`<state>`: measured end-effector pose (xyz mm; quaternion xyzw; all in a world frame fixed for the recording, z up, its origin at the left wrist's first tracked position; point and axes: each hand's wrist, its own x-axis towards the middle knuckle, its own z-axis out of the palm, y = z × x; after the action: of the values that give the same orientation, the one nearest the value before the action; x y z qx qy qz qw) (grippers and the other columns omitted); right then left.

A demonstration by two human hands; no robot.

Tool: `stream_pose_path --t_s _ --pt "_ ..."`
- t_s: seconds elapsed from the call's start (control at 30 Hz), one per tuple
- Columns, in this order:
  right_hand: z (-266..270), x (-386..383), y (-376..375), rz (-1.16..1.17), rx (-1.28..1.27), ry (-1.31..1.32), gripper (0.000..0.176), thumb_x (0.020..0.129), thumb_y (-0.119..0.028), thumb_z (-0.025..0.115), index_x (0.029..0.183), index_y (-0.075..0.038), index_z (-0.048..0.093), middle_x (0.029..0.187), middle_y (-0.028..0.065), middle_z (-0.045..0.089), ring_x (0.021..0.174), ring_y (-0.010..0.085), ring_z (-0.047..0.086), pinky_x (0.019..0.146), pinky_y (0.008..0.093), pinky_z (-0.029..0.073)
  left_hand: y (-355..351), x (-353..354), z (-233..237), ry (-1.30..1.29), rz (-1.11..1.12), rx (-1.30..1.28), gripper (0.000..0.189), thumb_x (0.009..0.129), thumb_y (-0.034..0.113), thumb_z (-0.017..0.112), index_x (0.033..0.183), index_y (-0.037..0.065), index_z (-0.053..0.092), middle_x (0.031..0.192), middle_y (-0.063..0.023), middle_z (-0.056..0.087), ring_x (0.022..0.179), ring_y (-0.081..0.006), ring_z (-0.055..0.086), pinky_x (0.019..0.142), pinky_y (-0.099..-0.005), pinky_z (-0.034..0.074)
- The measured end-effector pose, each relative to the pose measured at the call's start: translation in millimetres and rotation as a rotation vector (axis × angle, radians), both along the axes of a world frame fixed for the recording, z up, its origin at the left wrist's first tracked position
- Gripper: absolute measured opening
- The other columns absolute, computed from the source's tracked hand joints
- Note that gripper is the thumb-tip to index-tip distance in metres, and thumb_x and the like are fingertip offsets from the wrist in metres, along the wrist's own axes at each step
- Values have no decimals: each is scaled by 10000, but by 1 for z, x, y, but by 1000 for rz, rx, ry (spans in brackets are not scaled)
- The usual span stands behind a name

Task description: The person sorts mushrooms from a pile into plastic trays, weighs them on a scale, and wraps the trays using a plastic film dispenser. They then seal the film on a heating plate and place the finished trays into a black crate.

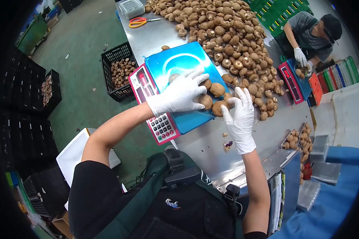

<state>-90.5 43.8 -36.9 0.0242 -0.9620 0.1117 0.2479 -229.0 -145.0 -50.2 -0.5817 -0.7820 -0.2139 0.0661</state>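
Note:
My left hand (181, 93), in a white glove, reaches over the blue pan of a weighing scale (179, 59). Its fingers are spread, with the fingertips and thumb beside a few brown mushrooms (217, 89) on the pan. On the pan's right edge my right hand (242, 119), also gloved, curls its thumb and fingers around a mushroom (220, 108). What lies beneath these mushrooms is hard to make out; a clear edge shows beside them. The scale's red-framed panel (162, 128) with keypad and lit display faces left.
A large mushroom heap (227, 40) covers the far metal table. Orange-handled scissors (138, 22) and a clear container (131, 8) lie at the far left. A black crate (119, 71) of mushrooms stands left. Across the table, a gloved co-worker (311, 36) handles mushrooms at another scale (291, 83).

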Motion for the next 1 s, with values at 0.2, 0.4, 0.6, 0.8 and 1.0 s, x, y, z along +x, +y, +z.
stream_pose_path --t_s 0.2,0.4,0.6,0.8,1.0 --pt "4 6 5 104 146 -143 538 672 -224 760 1139 -54 553 1349 149 396 1285 353 323 995 455 328 6 6 7 37 -50 -24 445 690 342 733 1032 85 608 1354 -169 400 1279 -358 352 1049 -494 293" --pt "-5 3 9 115 134 -64 482 662 -253 768 1060 -55 581 1312 136 441 1261 339 365 987 436 341 13 9 5 25 25 18 452 645 346 752 925 21 608 1332 -189 415 1275 -356 357 1045 -494 298" --pt "-9 4 4 50 62 3 413 676 -236 759 1004 -46 593 1304 140 453 1247 336 385 983 435 346 21 26 -4 27 191 50 575 588 398 769 917 -43 604 1273 -203 472 1244 -373 382 1039 -464 303" --pt "-11 6 4 46 -28 -31 405 671 -205 770 997 -41 592 1302 150 458 1262 351 367 991 446 340 14 30 2 23 228 109 517 586 375 779 846 -23 576 1267 -230 458 1271 -393 352 1073 -491 268" --pt "-13 4 -4 -26 -258 -62 354 688 -189 764 965 -32 611 1319 150 451 1297 358 314 1038 446 291 11 35 5 17 289 84 502 602 352 776 864 -34 590 1285 -226 450 1284 -380 342 1079 -477 265"
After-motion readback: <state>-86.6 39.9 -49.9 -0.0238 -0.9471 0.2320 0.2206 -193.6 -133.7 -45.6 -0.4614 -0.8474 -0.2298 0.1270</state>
